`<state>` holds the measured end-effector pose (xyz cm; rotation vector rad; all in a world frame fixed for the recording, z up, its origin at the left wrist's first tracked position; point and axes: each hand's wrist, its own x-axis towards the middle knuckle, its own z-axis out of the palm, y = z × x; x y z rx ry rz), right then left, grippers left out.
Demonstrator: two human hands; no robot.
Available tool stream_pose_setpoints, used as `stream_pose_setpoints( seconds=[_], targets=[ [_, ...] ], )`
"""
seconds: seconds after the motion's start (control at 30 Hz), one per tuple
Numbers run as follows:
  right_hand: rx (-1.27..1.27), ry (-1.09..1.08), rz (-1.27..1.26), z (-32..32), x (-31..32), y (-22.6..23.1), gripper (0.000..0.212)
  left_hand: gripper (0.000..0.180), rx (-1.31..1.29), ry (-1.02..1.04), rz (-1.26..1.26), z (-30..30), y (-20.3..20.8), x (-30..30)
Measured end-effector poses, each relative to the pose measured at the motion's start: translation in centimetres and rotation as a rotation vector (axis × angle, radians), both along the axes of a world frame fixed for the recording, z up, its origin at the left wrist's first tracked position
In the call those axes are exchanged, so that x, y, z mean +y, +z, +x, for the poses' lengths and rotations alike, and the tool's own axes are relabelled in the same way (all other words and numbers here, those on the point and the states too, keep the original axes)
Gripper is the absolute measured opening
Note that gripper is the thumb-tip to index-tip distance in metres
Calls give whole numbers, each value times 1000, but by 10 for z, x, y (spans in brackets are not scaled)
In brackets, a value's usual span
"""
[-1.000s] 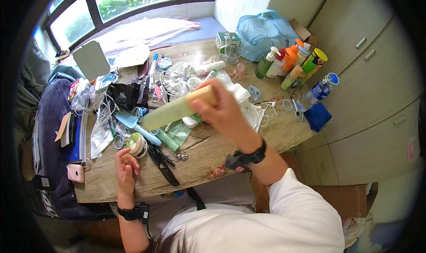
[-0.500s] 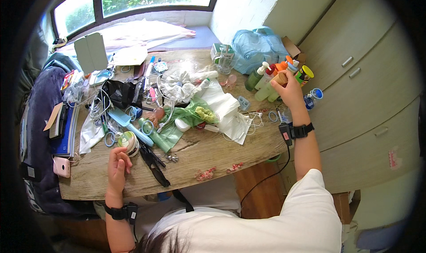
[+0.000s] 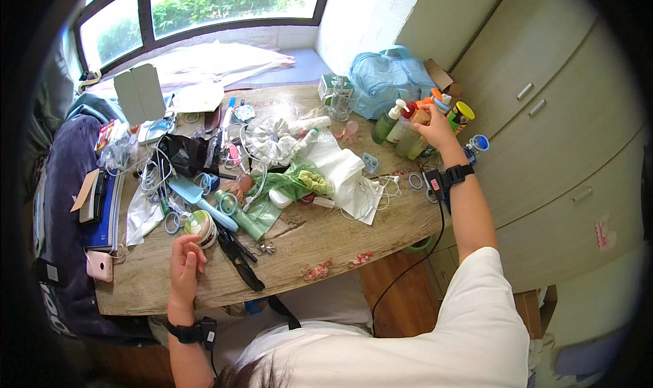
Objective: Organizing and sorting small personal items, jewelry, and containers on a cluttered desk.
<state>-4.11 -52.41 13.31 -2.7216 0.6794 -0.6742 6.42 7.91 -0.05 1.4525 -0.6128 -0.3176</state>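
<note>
Because the bottles are crowding together at the far right of the surface, the right hand is gripping the pale green bottle from above, its fingers closing around the tan cap. That high hold is probably avoiding the neighbours: a dark green pump bottle and a red-topped pump bottle are standing to its left, and a yellow-lidded can is standing beyond the hand. The bottle is sitting among them, near the light-blue bag; whether its base is bearing weight, one cannot tell.

Well apart from the right, the left hand is holding nothing visible, its fingers curling loosely near the front edge, just beside a round jar. Whether it is touching the jar is unclear. It is seemingly idling there because one hand is sufficing for the bottle. Around it, a light-blue comb and a black strap-like item are lying flat, perhaps because neither shape is suited to standing like the bottles.
</note>
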Motion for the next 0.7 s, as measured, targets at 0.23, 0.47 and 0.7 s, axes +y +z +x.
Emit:
stream_pose_setpoints(
  seconds=[0.23,0.47,0.7],
  targets=[
    [19,-116,-53,-5,-17,-4,56,38,-27,-14,5,1,-2,1],
    [34,-204,-45,-5,-34,-17,74,40,-30,-15,28,3,-4,1],
    [202,-252,152,-9,-46,-26,68,42,-43,-15,43,2,-1,2]
  ],
)
